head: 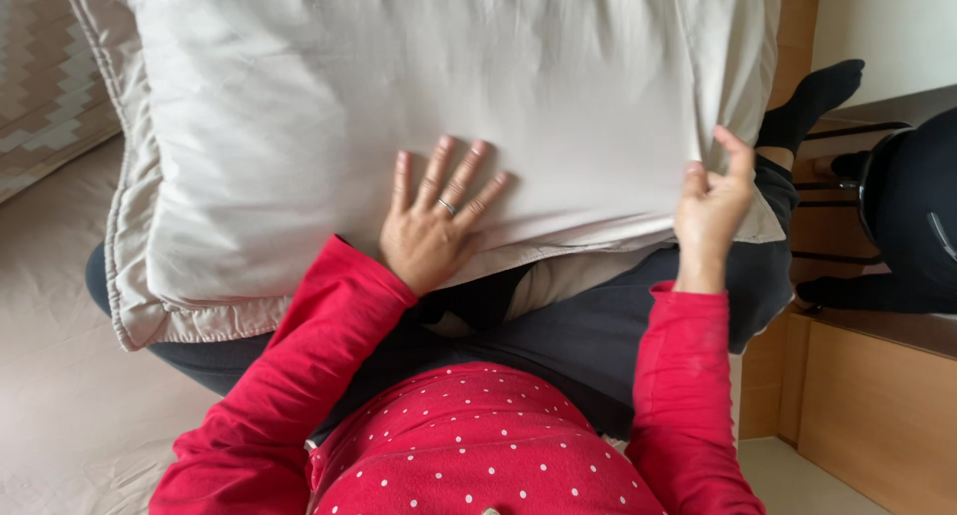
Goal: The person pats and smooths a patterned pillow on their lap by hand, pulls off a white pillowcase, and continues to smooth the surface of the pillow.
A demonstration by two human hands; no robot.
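Note:
A large pillow in a pale beige pillowcase [399,96] lies across my lap and dark trousers. My left hand [435,221], with a ring on one finger, rests flat on the case near its lower edge, fingers spread. My right hand [713,208] pinches the right-hand edge of the pillowcase between thumb and fingers. The case's open lower edge [598,241] hangs over my knees. Both my arms are in red sleeves.
I sit on a bed with a beige sheet [50,375]. A zigzag-patterned cover [45,66] lies at the upper left. At the right are a wooden floor [877,405], a black chair [897,216] and my foot in a black sock [812,101].

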